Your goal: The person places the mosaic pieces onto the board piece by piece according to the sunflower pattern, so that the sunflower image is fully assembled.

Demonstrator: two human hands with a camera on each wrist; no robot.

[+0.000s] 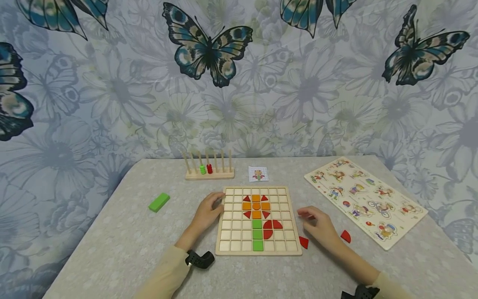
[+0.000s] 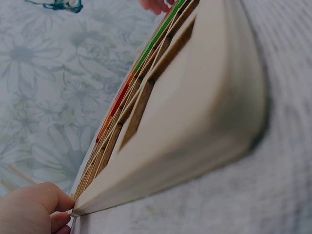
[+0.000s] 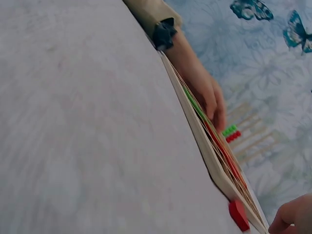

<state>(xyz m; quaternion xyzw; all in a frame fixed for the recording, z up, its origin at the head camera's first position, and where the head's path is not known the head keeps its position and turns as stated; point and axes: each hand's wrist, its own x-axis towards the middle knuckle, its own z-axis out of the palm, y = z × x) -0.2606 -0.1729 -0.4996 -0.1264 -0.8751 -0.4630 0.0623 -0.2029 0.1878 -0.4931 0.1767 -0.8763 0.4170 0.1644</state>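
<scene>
A wooden grid board [image 1: 231,226] lies flat on the table. My left hand [image 1: 207,211] grips its left edge; the left wrist view shows thumb and fingers [image 2: 36,207] pinching the rim. Orange pieces [image 1: 256,198] form a cross, with red triangles [image 1: 247,215] at its corners. Below run green squares [image 1: 257,234], and beside them sit three red quarter-circles [image 1: 268,234]. Just off the board's right edge is my right hand [image 1: 317,224], fingers loosely bent, nothing visible in them. Loose red quarter-circles lie nearby, one [image 1: 304,242] against the board, another [image 1: 345,236] right of the hand.
Behind the board lies a small pattern card [image 1: 258,174]. A peg stand [image 1: 209,176] with green and red beads is at the back. To the left is a green block [image 1: 159,202]; to the right, a wooden picture puzzle [image 1: 341,207] lies at an angle.
</scene>
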